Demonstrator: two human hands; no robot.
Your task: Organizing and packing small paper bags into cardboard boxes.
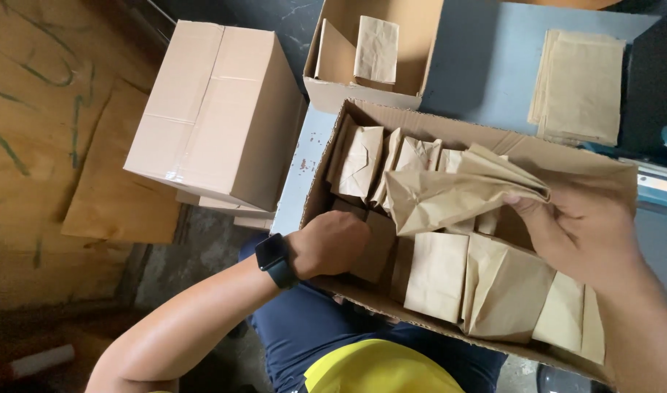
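An open cardboard box (326,156) lies across the centre and lower right of the frame, packed with folded brown paper packets (439,275) standing in rows. The right hand (584,229), at centre right, has its fingers closed on one crumpled brown paper bag (457,193), held above the packets near the middle of the box. The left hand (332,244), at lower centre, reaches into the near left part of the box with fingers curled down among the packets; whether it grips one cannot be told. A dark wristwatch (275,260) sits on the left wrist. A sealed carton (217,109) stands at upper left on the floor. A smaller open box (333,91) at top centre holds a paper bag. A stack of flat paper bags (579,84) lies at upper right on a blue table (479,65).
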